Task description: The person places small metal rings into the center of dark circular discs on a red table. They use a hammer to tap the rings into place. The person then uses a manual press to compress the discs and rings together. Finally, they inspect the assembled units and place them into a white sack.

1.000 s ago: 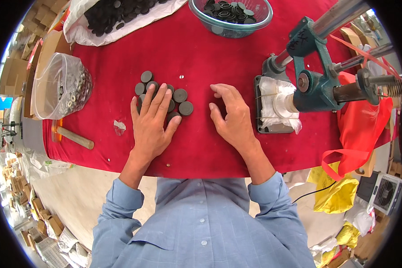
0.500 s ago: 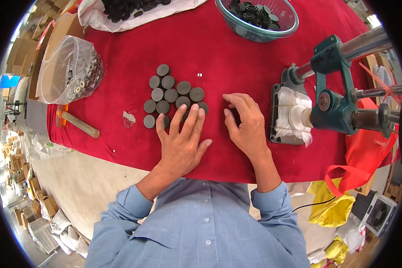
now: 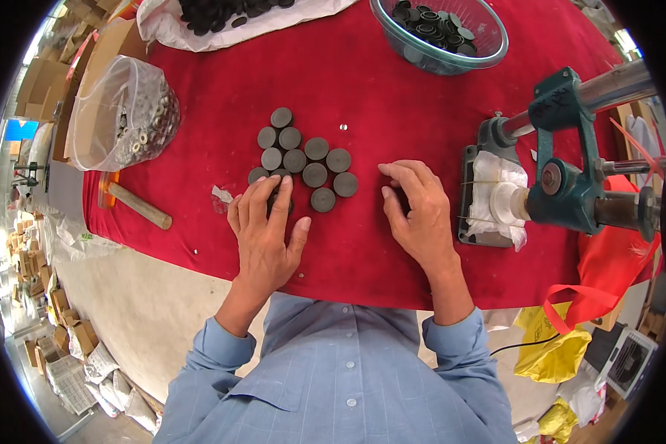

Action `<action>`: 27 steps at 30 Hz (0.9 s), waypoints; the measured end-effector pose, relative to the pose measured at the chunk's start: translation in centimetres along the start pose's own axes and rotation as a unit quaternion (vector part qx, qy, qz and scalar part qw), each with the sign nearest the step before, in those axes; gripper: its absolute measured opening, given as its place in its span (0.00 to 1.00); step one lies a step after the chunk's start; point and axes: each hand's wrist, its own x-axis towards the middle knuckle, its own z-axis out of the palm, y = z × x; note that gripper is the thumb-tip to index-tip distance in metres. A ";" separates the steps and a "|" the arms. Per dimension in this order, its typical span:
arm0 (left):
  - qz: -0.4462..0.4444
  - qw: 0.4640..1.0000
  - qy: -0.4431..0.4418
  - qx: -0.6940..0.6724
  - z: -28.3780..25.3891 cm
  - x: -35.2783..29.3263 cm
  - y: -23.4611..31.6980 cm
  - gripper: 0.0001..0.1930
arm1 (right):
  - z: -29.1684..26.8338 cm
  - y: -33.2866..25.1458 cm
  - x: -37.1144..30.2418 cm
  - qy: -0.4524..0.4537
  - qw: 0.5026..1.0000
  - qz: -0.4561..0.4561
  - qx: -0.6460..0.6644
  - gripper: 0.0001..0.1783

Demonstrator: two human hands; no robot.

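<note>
Left hand (image 3: 265,229) flat, fingers spread on near discs (image 3: 303,159) mid-cloth; right hand (image 3: 419,214) loosely curled, maybe pinching one (cannot tell). Risk: a sweep scatters the cluster.

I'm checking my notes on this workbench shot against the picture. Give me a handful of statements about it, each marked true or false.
1. The left hand lies flat with its fingertips on the dark discs. True.
2. The discs lie on a blue cloth. False: the cloth is red.
3. The glass bowl at the far edge holds dark round parts. True.
4. The right hand grips the press. False: it rests on the cloth just left of the press base, apart from it.
5. The wooden stick lies to the right of the press. False: it lies at the left, near the clear bag of metal rings.
</note>
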 end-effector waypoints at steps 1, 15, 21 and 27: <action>0.008 1.000 -0.008 0.027 0.2 0.0 -0.2 0.32 | 0.1 -0.1 0.1 0.000 1.000 -0.004 0.006 0.18; -0.001 0.999 0.010 -0.037 -0.1 0.0 -2.2 0.34 | -0.1 0.2 -0.2 -0.002 1.000 -0.002 0.031 0.17; -0.004 0.998 -0.041 0.047 -0.8 0.5 -1.7 0.31 | -0.3 0.1 -0.2 -0.005 1.000 0.006 0.028 0.17; 0.005 1.000 -0.029 0.010 -1.3 0.3 -0.2 0.36 | -0.3 0.0 -0.3 -0.015 0.999 0.011 0.043 0.17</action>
